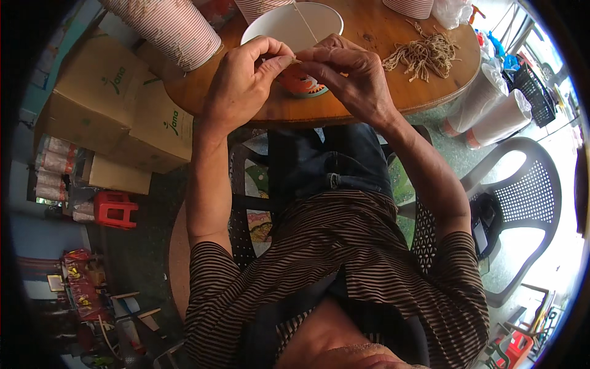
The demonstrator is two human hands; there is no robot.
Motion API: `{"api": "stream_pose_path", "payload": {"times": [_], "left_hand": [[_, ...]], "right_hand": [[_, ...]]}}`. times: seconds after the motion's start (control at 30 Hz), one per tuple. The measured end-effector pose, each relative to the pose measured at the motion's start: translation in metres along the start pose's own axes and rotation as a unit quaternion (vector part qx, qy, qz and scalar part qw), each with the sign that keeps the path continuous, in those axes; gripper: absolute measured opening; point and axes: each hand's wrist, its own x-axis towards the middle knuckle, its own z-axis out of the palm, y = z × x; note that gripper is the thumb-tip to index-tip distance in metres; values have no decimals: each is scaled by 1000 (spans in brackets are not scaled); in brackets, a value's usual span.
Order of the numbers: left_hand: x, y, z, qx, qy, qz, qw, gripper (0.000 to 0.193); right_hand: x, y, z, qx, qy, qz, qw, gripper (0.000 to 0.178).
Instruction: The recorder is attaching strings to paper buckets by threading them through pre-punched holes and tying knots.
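Pinching a tan cord (pixel 296 61) between thumb and forefinger, your left hand (pixel 246 83) nearly meets your right hand (pixel 353 74), whose thumb and forefinger also close on that cord; your fingers hide most of it. You hold it over the near side of a round paper bucket (pixel 276 27), white inside and orange outside, on the wooden table (pixel 270 112). A thin pale strand (pixel 305 23) crosses the bucket's mouth toward your right hand. To the right on the tabletop lies a loose heap of tan cords (pixel 424 54). Beyond your left hand, a long stack of nested striped buckets (pixel 169 34) leans at a slant, with cardboard boxes (pixel 98 92) beside the table.
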Motion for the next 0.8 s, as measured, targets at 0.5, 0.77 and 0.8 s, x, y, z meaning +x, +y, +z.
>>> {"api": "stream_pose_path", "payload": {"times": [0.5, 0.77, 0.8], "left_hand": [[-3, 12, 22, 6, 108, -11, 994, 15], [-1, 12, 17, 1, 60, 30, 998, 14], [-1, 10, 17, 20, 56, 23, 998, 14]], "right_hand": [[-5, 6, 6, 35, 66, 89, 993, 15], [-5, 8, 3, 83, 51, 100, 990, 17], [-5, 9, 3, 81, 49, 101, 990, 17]]}}
